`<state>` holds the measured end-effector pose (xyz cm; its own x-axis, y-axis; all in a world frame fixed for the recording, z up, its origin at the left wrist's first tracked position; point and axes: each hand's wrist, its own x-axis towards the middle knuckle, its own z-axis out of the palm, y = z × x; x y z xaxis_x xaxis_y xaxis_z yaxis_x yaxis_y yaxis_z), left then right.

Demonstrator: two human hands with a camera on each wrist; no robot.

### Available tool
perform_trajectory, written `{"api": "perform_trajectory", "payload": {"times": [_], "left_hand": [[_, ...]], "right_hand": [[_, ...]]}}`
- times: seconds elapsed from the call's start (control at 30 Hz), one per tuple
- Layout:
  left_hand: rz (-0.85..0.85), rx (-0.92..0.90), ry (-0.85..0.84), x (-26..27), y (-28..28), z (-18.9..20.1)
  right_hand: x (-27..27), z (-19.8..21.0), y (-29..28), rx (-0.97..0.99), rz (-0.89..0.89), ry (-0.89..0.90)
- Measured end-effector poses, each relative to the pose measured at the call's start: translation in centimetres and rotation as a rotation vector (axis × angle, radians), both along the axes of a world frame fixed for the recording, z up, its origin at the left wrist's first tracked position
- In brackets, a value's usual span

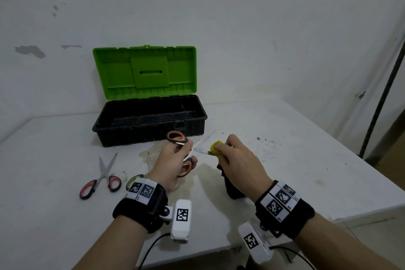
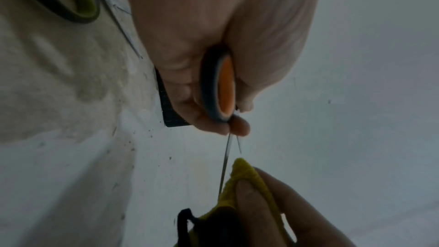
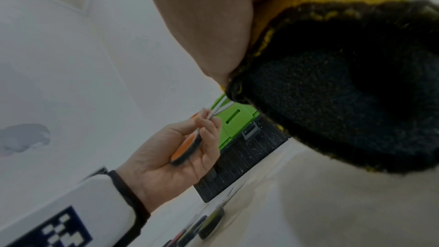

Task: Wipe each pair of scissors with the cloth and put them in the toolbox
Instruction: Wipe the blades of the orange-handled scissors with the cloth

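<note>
The left hand (image 1: 173, 160) is curled around the handles of the orange scissors (image 1: 183, 153), holding them above the worktop (image 1: 285, 160) with the blades spread open and pointing to the right. The right hand (image 1: 236, 158) pinches the yellow-and-black cloth (image 1: 215, 148) around one of those blades, thumb and fingers closed on the fabric, and the dark rest of the cloth hangs down below the hand. Just left of the left wrist, the green-handled scissors (image 1: 134, 181) lie flat on the worktop, partly hidden behind the wristband. Further left lie the red-handled scissors (image 1: 102, 178), blades slightly open and pointing away from the person. Behind the hands stands the toolbox (image 1: 149, 120), its green lid raised upright against the wall (image 1: 241, 28) and its black tray open.
</note>
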<state>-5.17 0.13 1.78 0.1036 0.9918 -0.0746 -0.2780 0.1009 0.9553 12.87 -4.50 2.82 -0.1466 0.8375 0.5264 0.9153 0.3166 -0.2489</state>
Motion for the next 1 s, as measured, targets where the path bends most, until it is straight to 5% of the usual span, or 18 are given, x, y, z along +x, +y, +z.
{"api": "perform_trajectory", "payload": {"times": [0.5,0.8,1.0], "left_hand": [[0.095,0.248,0.22,1.6,-1.0,-0.1],[0.143,0.167,0.198,1.5,-1.0,-0.9],[0.153,0.192,0.185,2.1,-1.0,-0.5]], "right_hand": [[-3.7,0.9,-0.7,0.075,0.002,-0.155],[-0.2,2.3,2.3,0.055,-0.141,0.042],[-3.4,1.3,-1.1,0.09,0.017,-0.09]]}}
